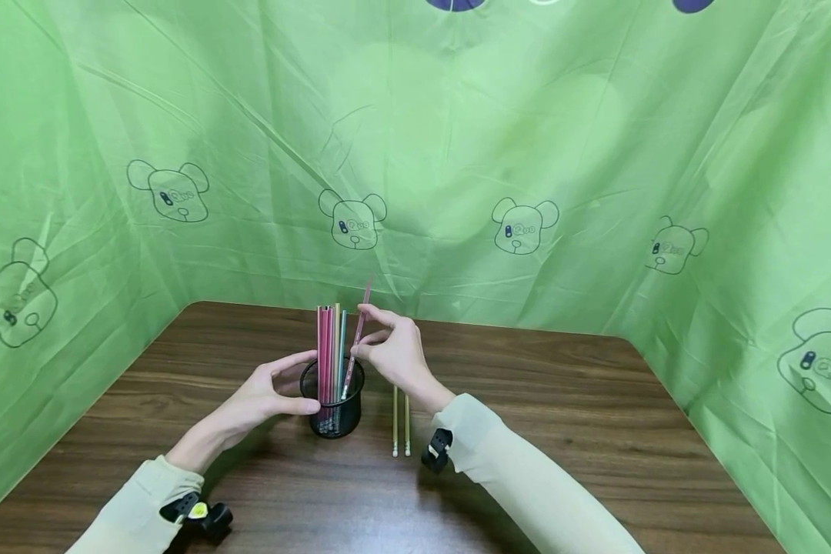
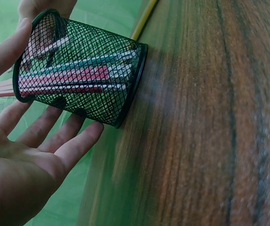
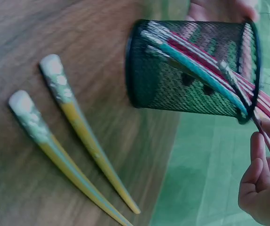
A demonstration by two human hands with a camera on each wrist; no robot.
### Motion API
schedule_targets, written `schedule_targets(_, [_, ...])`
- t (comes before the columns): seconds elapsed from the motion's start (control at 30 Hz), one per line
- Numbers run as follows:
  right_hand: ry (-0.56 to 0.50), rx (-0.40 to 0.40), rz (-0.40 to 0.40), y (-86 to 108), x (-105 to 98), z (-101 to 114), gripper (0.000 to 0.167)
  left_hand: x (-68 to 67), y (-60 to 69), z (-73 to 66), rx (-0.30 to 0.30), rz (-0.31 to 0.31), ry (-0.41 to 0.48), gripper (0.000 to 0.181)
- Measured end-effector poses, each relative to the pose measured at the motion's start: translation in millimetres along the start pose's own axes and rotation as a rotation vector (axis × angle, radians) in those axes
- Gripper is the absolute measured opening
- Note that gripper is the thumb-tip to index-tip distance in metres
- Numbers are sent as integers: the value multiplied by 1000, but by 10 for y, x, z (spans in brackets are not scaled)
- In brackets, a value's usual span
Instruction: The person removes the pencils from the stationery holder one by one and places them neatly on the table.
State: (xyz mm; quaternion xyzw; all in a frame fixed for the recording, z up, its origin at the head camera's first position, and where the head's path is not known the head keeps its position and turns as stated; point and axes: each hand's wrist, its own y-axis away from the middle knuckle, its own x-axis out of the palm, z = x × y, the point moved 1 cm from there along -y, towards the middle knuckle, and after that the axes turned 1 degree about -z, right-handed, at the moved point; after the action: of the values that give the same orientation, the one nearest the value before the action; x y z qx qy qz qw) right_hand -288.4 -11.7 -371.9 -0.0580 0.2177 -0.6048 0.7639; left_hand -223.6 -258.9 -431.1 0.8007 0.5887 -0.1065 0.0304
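A black mesh pencil cup stands upright on the table, with several pencils in pink, teal and yellowish tones leaning in it. My left hand holds the cup from its left side, thumb at the near rim and fingers around the far side. Between thumb and fingers, my right hand pinches a pink pencil on the cup's right. That pencil tilts, its eraser end down inside the cup's mouth, above the other pencils' eraser ends.
Two yellow pencils lie side by side on the wooden table, just right of the cup, partly under my right wrist. Green cloth with printed bear heads hangs behind the table and along both sides.
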Motion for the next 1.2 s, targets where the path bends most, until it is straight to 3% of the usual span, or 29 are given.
schedule_targets(0.3, [-109,7,55,-80,-217,146,71,-2,0,1,2,0,-5,86])
schedule_targets(0.7, [-166,19,99,-64,-453,250,72,5,7,-15,5,-4,-5,86])
schedule_targets(1.0, [-199,64,135,-8,-624,159,70,10,15,-18,2,0,6,86])
schedule_targets(1.2, [-156,89,135,37,-724,36,70,4,17,-24,0,-3,2,86])
